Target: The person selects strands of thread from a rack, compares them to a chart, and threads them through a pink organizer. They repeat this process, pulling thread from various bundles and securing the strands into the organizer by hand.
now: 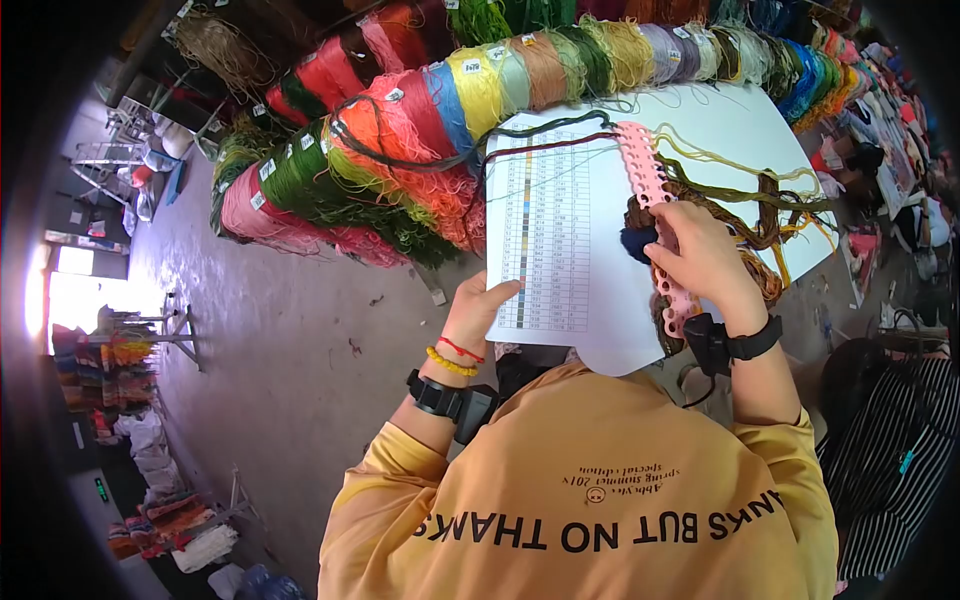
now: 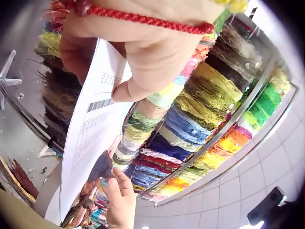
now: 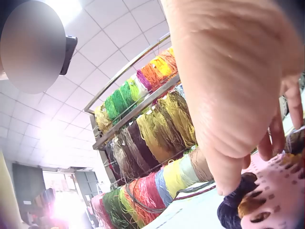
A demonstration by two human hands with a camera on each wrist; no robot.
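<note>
My left hand [image 1: 474,312] grips the lower left edge of a white printed sheet [image 1: 612,290], thumb on its front beside a column of small colour swatches. The left wrist view shows that thumb [image 2: 127,92] over the chart, other fingers behind the paper. My right hand [image 1: 706,258] is over a pink perforated strip [image 1: 640,160] along the sheet's right side. Its thumb and fingers pinch a navy yarn bundle [image 1: 636,243] at the strip; in the right wrist view the thumb tip meets the navy yarn [image 3: 231,206]. Olive and brown yarn hanks [image 1: 765,215] hang from the strip's holes.
A rack of coloured yarn hanks [image 1: 470,85] curves across the front, with more hanks on higher rails [image 3: 159,93]. Dark red and green strands [image 1: 550,140] cross the sheet's top. A striped garment [image 1: 895,460] is at the right, and grey floor [image 1: 290,380] at the left.
</note>
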